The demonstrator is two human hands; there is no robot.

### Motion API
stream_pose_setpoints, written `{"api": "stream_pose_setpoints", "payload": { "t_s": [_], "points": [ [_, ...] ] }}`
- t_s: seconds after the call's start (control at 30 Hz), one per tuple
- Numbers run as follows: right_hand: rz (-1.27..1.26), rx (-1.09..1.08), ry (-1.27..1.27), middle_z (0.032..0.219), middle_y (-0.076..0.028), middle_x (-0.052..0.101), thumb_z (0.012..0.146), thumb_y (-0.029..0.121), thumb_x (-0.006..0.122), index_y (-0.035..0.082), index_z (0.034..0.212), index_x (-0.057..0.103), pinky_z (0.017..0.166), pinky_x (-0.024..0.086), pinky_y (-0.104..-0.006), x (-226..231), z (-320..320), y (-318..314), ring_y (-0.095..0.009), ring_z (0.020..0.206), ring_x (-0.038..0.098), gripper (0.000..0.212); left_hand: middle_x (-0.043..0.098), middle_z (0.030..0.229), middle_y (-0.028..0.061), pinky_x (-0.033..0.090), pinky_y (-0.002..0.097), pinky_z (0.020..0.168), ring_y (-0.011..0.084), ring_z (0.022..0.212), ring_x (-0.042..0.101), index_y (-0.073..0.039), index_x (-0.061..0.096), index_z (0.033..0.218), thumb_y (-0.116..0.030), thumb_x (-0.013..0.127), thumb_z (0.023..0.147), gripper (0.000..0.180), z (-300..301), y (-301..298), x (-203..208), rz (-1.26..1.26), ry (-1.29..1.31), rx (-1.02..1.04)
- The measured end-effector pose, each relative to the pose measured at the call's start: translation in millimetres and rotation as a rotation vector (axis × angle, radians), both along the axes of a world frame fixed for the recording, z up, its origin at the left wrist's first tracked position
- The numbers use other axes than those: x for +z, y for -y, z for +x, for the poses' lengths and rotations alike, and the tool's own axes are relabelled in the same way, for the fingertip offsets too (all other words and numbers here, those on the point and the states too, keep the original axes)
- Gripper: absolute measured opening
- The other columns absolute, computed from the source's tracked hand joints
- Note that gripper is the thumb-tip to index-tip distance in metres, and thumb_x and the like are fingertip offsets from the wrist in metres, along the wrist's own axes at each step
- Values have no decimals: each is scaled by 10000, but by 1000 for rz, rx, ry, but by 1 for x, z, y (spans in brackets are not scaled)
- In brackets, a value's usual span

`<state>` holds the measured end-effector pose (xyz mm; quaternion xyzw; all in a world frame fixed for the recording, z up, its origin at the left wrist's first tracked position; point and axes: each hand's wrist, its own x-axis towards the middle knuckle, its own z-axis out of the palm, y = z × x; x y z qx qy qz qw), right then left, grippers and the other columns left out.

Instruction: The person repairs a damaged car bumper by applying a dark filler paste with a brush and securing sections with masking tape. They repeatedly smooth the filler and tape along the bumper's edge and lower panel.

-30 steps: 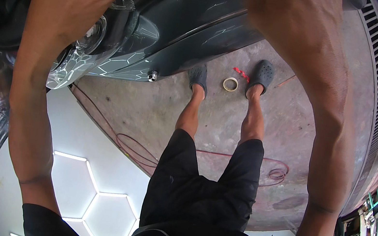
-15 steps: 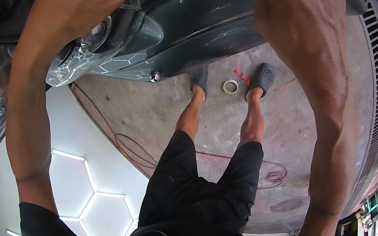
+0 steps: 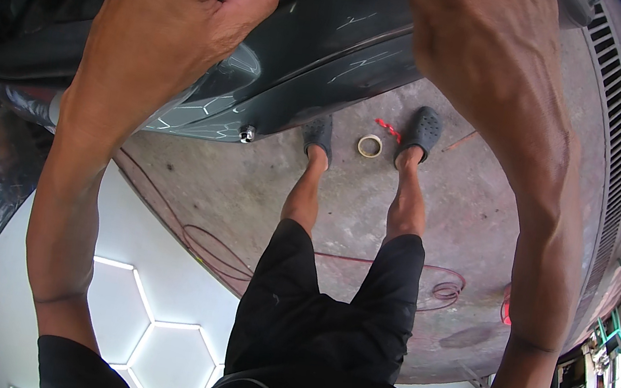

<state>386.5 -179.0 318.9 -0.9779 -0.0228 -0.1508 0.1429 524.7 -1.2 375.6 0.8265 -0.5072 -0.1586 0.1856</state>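
My left hand (image 3: 185,11) is raised close to the camera. Its fingers and thumb are curled and pinched on the edge of a dark glossy film (image 3: 333,45) that covers a car body panel at the top of the view. My right hand (image 3: 471,33) reaches to the same panel just to the right. Its fingertips are cut off by the top edge, so its grip is hidden. Both forearms frame the view. A small metal stud (image 3: 247,134) sticks out of the panel's lower edge.
Below, my legs in black shorts and dark clogs (image 3: 422,126) stand on a concrete floor. A tape roll (image 3: 370,146) and a red scrap (image 3: 388,130) lie between the feet. A red cord (image 3: 438,281) loops behind. A drain grate (image 3: 614,151) runs at the right.
Both hands have come lower and closer to the camera, and the left fingers now curl on the film edge. The feet and the tape roll have not moved.
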Motion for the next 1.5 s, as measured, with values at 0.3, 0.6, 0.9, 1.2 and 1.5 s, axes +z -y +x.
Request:
{"api": "stream_pose_setpoints", "payload": {
  "t_s": [0.3,0.6,0.9,1.2,1.5],
  "points": [
    [70,115,152,1207,-24,578,827,94,698,97,1218,735,990,390,-405,-13,10,7,-232,1176,522,393,644,845,-42,403,173,667,11,757,527,-57,766,1217,-41,685,1009,224,-9,-18,-2,-24,-203,348],
    [229,187,68,1199,-2,592,844,97,683,104,1264,720,936,404,-396,-2,14,7,-229,1147,535,421,634,917,-51,390,197,643,25,717,472,-26,772,1187,-21,702,989,210,-20,-12,-5,-5,-83,311],
    [-80,146,185,1183,-36,629,837,71,712,99,1209,780,967,415,-399,-16,12,-8,-232,1145,553,379,750,970,22,480,176,723,42,864,651,-25,773,1215,-62,677,1036,206,-99,-54,-19,-539,-157,645],
    [-70,17,161,1208,-47,661,863,82,657,97,1266,756,1009,417,-403,-10,0,-21,-251,1213,571,415,715,918,113,532,328,654,233,689,670,-8,709,1115,-20,683,943,175,-319,-144,-101,-36,-819,514],
    [40,0,177,1200,-103,671,884,94,634,63,1208,721,987,458,-441,-9,2,-37,-302,1225,579,337,755,1016,154,574,454,800,350,890,739,-48,718,1127,-201,661,978,220,-373,-254,-156,420,-803,538]
  ]
}}
